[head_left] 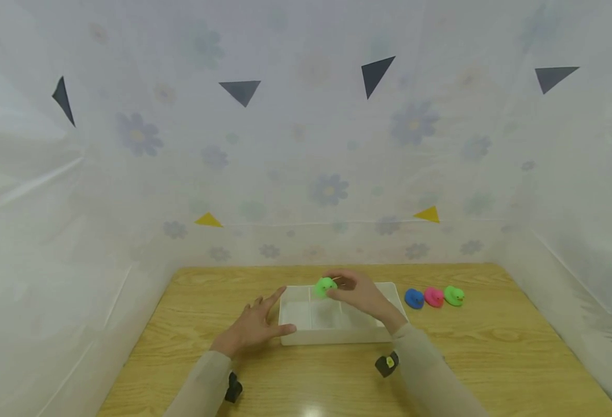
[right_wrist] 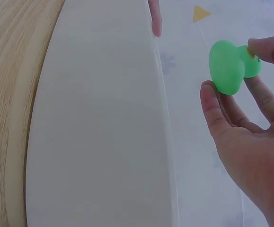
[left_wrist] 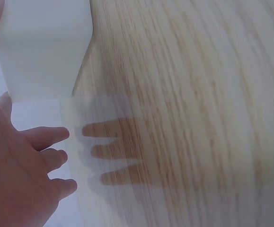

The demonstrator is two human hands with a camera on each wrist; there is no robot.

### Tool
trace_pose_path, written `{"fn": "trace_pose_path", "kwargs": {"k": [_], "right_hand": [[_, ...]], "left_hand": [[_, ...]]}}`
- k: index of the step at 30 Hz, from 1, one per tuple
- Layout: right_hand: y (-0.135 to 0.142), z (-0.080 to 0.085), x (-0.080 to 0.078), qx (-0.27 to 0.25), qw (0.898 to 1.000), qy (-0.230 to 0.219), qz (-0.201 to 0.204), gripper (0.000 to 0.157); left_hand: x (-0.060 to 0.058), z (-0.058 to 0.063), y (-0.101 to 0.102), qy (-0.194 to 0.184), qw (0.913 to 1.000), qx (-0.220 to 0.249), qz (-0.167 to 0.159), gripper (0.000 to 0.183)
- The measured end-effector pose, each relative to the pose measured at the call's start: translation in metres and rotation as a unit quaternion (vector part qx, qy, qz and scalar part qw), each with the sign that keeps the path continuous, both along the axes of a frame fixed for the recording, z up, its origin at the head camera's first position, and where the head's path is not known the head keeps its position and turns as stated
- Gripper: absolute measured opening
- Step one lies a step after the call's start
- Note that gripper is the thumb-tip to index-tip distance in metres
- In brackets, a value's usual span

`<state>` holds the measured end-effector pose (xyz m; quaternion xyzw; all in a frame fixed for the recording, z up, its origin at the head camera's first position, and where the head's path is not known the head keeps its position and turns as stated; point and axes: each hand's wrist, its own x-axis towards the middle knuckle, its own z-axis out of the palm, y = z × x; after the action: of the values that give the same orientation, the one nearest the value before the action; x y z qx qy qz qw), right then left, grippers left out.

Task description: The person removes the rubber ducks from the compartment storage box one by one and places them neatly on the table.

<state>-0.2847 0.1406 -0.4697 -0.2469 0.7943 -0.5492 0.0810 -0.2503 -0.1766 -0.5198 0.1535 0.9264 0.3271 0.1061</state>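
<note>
My right hand pinches a green rubber duck between thumb and fingertips, above a white divided tray. In the right wrist view the duck is clear of the tray's wall. At the tray's left end, my left hand is spread, its index finger by the back corner and its thumb by the front corner. The left wrist view shows the left hand with its other fingers stretched out, holding nothing. Part of the tray's right side is hidden behind my right hand and wrist.
Right of the tray, a blue duck, a pink duck and another green duck stand in a row on the wooden table. A flowered white sheet encloses the back and sides.
</note>
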Motion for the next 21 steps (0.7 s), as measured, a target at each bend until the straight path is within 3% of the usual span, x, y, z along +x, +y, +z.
{"fn": "trace_pose_path", "kwargs": {"k": [21], "right_hand": [[0.05, -0.002, 0.004, -0.008, 0.999, 0.009, -0.046, 0.047]], "left_hand": [[-0.001, -0.001, -0.002, 0.015, 0.9996, 0.008, -0.02, 0.099]]}}
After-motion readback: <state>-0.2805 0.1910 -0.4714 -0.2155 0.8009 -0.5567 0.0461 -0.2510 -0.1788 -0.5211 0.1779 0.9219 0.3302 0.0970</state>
